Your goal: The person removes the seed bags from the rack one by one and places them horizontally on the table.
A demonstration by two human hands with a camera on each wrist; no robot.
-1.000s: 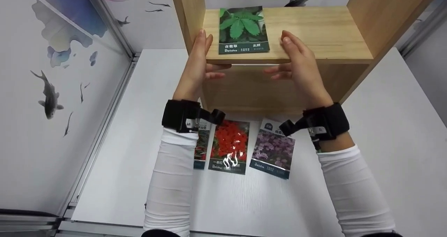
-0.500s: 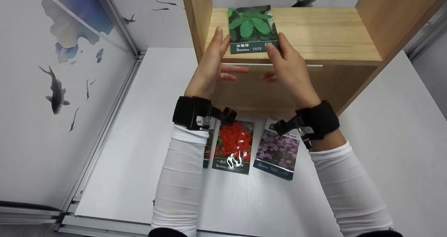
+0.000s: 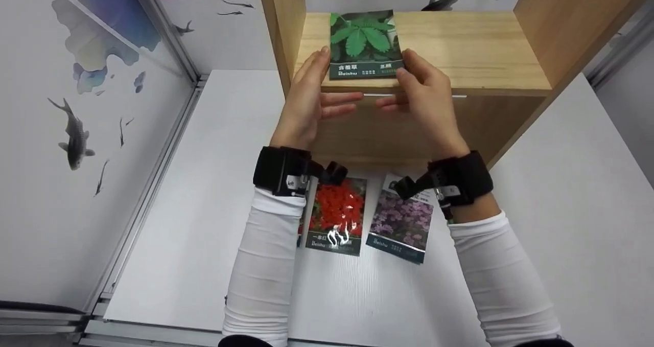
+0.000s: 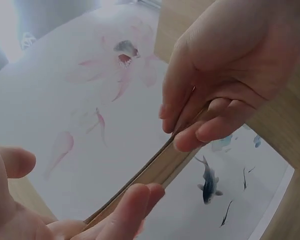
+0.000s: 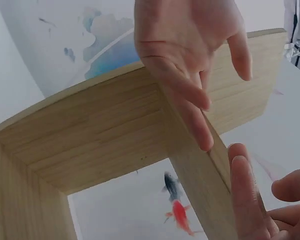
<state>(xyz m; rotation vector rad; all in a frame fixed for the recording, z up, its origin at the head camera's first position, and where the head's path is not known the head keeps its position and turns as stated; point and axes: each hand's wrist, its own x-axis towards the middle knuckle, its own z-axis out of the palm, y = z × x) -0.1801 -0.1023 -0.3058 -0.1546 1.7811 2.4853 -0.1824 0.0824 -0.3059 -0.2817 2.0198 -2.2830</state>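
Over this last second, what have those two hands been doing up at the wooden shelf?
Both hands moved inward along the shelf's front edge. The left hand and right hand now touch the lower corners of the green seed packet, thumbs on top; earlier they were apart from it. The packet stayed about where it lay. The red packet and purple packet on the table haven't moved.
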